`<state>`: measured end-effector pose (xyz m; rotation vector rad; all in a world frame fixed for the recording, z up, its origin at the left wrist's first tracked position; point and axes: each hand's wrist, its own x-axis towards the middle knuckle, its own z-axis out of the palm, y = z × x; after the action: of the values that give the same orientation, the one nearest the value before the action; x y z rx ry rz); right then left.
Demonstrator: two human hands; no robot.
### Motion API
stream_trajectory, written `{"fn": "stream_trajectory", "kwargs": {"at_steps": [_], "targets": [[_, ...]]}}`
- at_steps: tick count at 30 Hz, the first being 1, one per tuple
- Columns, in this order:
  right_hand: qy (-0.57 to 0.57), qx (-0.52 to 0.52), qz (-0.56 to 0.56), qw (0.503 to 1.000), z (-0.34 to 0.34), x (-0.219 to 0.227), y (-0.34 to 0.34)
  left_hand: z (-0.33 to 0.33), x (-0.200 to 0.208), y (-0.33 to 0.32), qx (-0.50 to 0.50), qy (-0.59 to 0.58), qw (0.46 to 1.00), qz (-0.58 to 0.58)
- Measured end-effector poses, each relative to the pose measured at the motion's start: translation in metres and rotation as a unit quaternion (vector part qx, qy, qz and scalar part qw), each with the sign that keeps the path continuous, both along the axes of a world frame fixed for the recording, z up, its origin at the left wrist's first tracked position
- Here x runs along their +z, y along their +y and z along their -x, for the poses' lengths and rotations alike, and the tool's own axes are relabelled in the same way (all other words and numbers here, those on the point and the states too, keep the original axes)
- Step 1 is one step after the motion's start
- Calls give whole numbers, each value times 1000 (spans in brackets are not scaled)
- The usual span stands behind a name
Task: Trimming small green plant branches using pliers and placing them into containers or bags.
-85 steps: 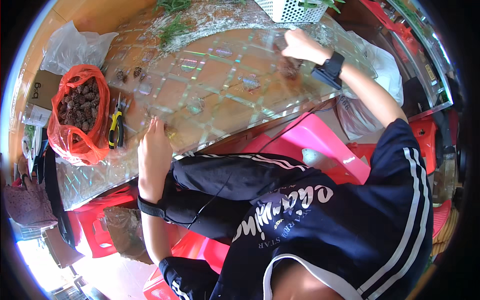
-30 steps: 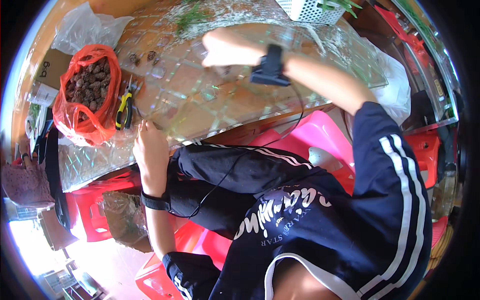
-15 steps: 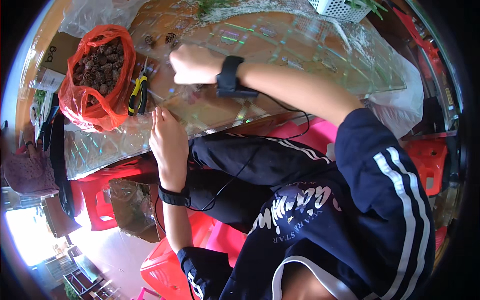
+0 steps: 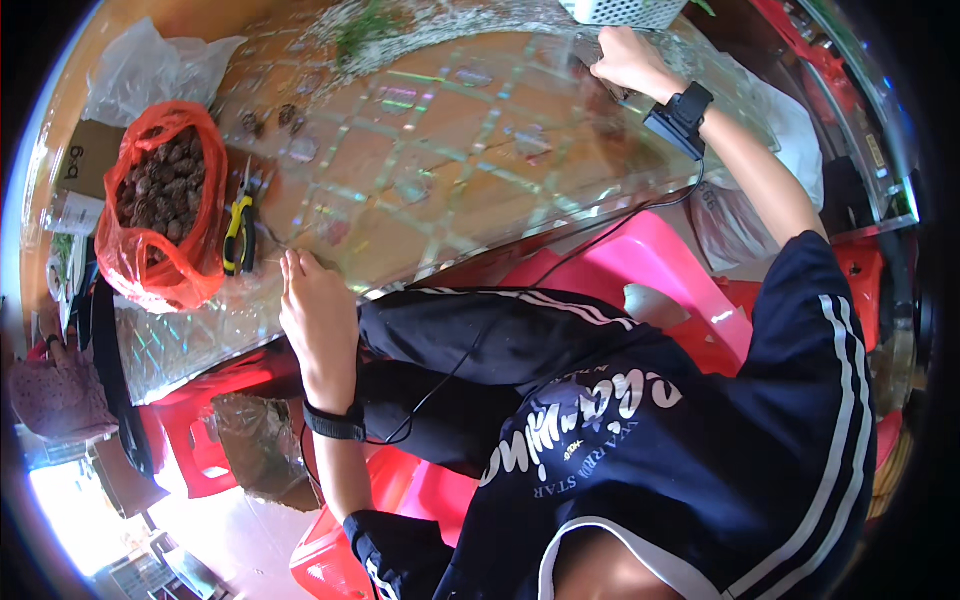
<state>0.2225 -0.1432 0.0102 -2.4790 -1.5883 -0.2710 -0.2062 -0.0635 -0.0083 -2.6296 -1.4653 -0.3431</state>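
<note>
My left hand (image 4: 318,312) rests at the near edge of the table with its fingers stretched out and close together, and nothing shows in it. A thin dark strand lies just past its fingertips. Left of it are yellow-and-black pliers (image 4: 240,230), jaws pointing away from me. Beside them stands an open red plastic bag (image 4: 155,285) full of small brown pine cones (image 4: 160,190). My right hand (image 4: 635,65) is stretched to the far right, just below a white perforated basket (image 4: 625,12). Its fingers are curled down; what they hold, if anything, is hidden.
Two loose pine cones (image 4: 289,117) lie beyond the pliers. A clear plastic bag (image 4: 155,75) and a cardboard box (image 4: 88,158) are at the far left. Green sprigs (image 4: 368,28) lie at the back. A pink stool (image 4: 680,270) stands under the table's right side.
My right hand has swept from the middle of the table to the far right, near the basket. My left hand stays at the table edge. The view has shifted slightly.
</note>
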Motion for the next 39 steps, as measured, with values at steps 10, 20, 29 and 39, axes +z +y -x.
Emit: {"fn": "stream_trajectory", "kwargs": {"at_steps": [10, 20, 29, 39], "targets": [[-296, 238, -116, 918, -2, 15, -58, -56, 8, -5, -44, 44, 994, 88], [-502, 302, -197, 786, 6, 22, -87, -52, 2, -12, -74, 15, 997, 20], [-381, 339, -296, 808, -12, 14, -102, -53, -2, -10, -32, 43, 998, 35], [178, 182, -498, 829, -25, 14, -106, -57, -9, -16, 8, 48, 998, 38]]}}
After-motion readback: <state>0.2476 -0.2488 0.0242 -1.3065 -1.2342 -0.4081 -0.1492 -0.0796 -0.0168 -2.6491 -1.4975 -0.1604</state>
